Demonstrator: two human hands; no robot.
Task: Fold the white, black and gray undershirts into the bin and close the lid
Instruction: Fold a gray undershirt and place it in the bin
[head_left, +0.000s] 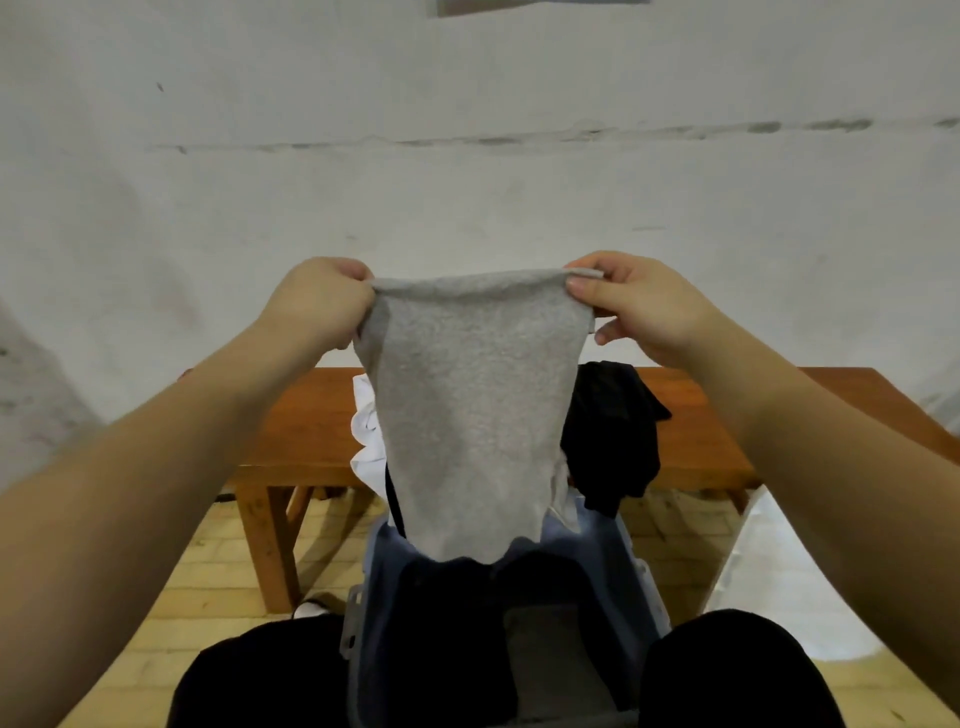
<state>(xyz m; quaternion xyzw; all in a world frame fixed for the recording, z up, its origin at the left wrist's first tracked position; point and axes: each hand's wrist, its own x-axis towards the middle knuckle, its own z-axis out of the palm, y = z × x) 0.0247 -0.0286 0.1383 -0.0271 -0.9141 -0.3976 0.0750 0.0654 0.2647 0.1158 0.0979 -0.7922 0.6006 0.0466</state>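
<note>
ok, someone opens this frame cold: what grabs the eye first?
The gray undershirt, held up dead centre by its top corners, left hand and right hand pinching one each. It hangs over the open blue bin between the person's knees. Behind it, a black undershirt and a white undershirt lie crumpled on the wooden bench.
</note>
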